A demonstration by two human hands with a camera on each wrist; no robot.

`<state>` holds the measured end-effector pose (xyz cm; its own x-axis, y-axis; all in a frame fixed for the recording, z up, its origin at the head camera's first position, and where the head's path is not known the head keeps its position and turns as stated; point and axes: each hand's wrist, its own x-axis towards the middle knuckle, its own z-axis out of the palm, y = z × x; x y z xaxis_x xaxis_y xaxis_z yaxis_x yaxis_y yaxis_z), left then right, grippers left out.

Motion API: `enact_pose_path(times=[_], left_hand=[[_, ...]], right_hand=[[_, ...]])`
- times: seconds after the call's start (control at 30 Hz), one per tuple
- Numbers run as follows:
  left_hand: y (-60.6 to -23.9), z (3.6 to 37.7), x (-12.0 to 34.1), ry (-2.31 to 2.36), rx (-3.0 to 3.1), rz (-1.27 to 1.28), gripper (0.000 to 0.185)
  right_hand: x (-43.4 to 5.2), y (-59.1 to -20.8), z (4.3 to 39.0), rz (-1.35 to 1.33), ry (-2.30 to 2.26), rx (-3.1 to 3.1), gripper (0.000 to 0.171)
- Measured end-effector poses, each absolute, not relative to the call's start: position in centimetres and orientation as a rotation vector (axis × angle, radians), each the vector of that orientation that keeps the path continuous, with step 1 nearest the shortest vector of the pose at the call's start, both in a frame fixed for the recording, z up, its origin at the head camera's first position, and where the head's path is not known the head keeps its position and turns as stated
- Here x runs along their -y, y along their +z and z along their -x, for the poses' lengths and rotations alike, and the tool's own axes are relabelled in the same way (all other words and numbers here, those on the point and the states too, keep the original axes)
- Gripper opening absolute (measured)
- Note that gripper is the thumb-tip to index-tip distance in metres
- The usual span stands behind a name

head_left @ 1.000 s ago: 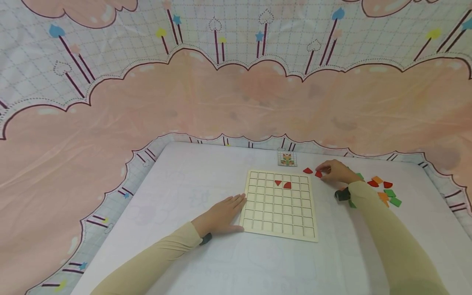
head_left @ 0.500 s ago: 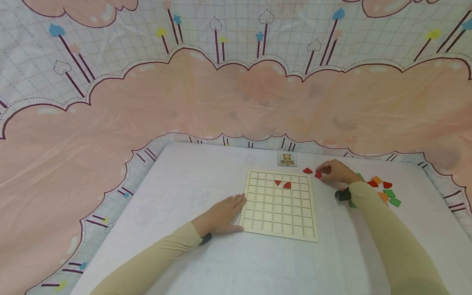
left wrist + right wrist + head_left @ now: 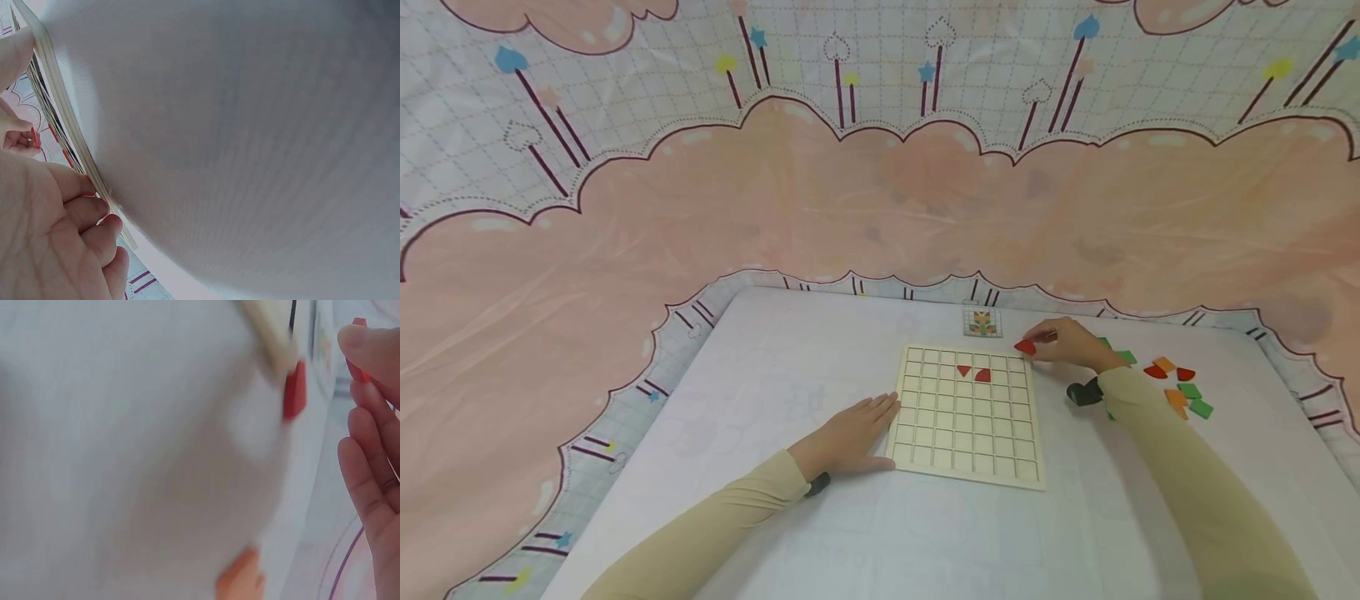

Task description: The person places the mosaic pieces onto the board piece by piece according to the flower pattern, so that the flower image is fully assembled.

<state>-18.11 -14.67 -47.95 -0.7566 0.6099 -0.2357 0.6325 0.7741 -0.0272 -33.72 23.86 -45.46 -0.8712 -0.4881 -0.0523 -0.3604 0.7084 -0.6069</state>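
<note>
My left hand point(image 3: 852, 435) rests along the left edge of the pale wooden grid board point(image 3: 966, 475), thumb spread and fingers straight. In the left wrist view its fingertips touch the board's side. Thumb and fingertip of my right hand point(image 3: 1070, 343) pinch a small red tile point(image 3: 355, 370), held off the table near the board's far right corner. Another red tile point(image 3: 295, 394) lies by that corner in the right wrist view. On the grid sit a red triangle point(image 3: 964, 371) and a red quarter-round tile point(image 3: 983, 376).
Behind the board lies a small pattern card point(image 3: 982, 322) with a coloured design on a grid. Loose green point(image 3: 1201, 409), orange point(image 3: 1176, 401) and red tiles point(image 3: 1185, 374) are scattered to the right, some partly hidden by my right arm. Patterned cloth rises beyond the white table.
My right hand has lifted a red tile from the table and moved slightly left and away from me, towards the other red tile. The left hand and board stay put.
</note>
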Motion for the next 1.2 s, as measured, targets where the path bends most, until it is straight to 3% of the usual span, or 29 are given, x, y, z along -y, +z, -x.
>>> enact_pose_path(times=[0.73,1.2], left_hand=[[-47.6,18.0,14.5,-0.135,-2.751,-0.951,0.088],[-47.4,17.9,14.5,-0.115,-2.75,-0.932,0.088]], right_hand=[[-13.2,-45.9,33.1,1.028,-0.939,-2.414,0.032],[-11.5,-46.4,33.3,0.907,-0.906,-2.411,0.03]])
